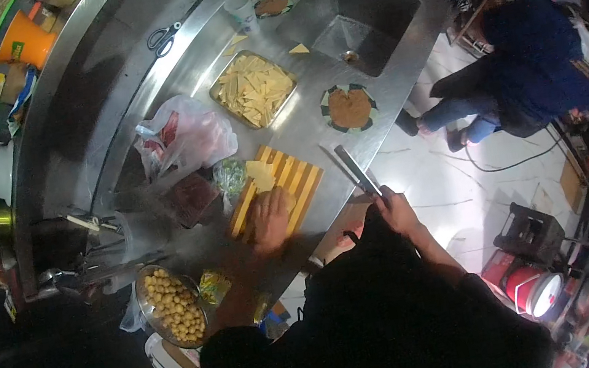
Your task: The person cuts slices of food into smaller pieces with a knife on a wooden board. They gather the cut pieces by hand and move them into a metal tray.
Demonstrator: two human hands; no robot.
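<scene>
My left hand [270, 219] presses down on a thin, round piece of flatbread [290, 201] on a striped wooden cutting board [300, 183]. Just past its fingertips lies another pale flatbread piece [260, 174]. My right hand [395, 208] grips a knife [357, 168], its long blade pointing away from me beside the counter's edge, off the board. Beyond the board, a metal tray [289, 95] holds a heap of flat tan triangles [254, 89]. One loose triangle [299, 49] rests on the steel near the sink.
Left of the board are a plastic bag of greens [229, 176], a dark red block [192, 199] and a bag with pink contents [200, 138]. A brown round mat [350, 107], sink [357, 29] and bowl of small round potatoes [174, 307] surround the work area. A person [535, 59] bends at right.
</scene>
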